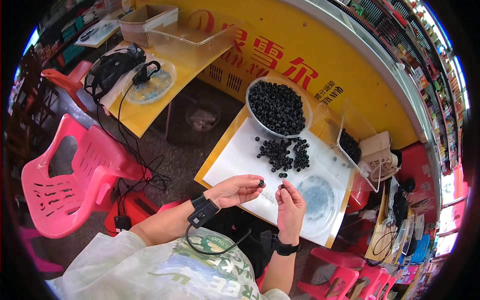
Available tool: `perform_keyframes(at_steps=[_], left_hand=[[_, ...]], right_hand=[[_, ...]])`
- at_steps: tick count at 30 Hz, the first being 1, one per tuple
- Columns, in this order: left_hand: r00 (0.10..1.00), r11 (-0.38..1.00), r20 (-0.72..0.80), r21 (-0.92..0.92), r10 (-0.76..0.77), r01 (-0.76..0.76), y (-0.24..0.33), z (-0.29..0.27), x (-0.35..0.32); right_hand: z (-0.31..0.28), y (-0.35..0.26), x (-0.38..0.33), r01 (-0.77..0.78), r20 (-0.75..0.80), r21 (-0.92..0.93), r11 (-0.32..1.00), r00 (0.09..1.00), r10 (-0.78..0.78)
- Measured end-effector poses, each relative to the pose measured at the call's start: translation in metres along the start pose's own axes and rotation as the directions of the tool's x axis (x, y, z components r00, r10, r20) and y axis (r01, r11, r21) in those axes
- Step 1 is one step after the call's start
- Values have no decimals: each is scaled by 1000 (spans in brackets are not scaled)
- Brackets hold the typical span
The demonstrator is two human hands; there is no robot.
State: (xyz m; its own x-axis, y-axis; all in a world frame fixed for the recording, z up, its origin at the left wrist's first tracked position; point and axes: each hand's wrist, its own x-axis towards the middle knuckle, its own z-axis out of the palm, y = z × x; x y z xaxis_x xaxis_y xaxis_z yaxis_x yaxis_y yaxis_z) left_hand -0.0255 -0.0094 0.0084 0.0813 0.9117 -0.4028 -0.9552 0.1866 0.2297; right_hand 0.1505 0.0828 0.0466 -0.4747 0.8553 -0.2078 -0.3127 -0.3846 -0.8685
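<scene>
My left hand pinches a small round black part with a hole in its face between thumb and fingertips. Just to its right, my right hand is closed on another small dark piece, mostly covered by the fingertips. Both hands are above the near part of a white-topped table. Beyond them lies a loose pile of black parts, with a few strays close to my right fingertips. A clear round bowl heaped with the same parts stands behind the pile.
Right of my right hand is a shallow clear dish of tiny pale bluish pieces. A clear bin with black parts stands at the table's right edge. Pink chairs and cables are at left; a second yellow table stands far left.
</scene>
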Motion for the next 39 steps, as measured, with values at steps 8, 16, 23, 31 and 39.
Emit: perform_keyframes(at_steps=[8,16,23,31,39], left_hand=[[999,996,34,88,-6,3,-8,13,-2],[998,993,46,109,33,-38,-14,9,-1],[996,974,44,212,73,-81,-16,8,-3],[994,970,104,238,26,-50,-16,1,-4],[972,940,179,328,-155,89,-8,-5,-8]], right_hand=[[16,-4,-24,247,55,-455,856,967,-250],[23,-8,-28,441,236,-719,537,882,-409],[26,-4,-34,508,306,-751,422,834,-460],[24,-2,-35,406,253,-755,515,905,-343],[5,-3,-32,238,316,-647,725,948,-30]])
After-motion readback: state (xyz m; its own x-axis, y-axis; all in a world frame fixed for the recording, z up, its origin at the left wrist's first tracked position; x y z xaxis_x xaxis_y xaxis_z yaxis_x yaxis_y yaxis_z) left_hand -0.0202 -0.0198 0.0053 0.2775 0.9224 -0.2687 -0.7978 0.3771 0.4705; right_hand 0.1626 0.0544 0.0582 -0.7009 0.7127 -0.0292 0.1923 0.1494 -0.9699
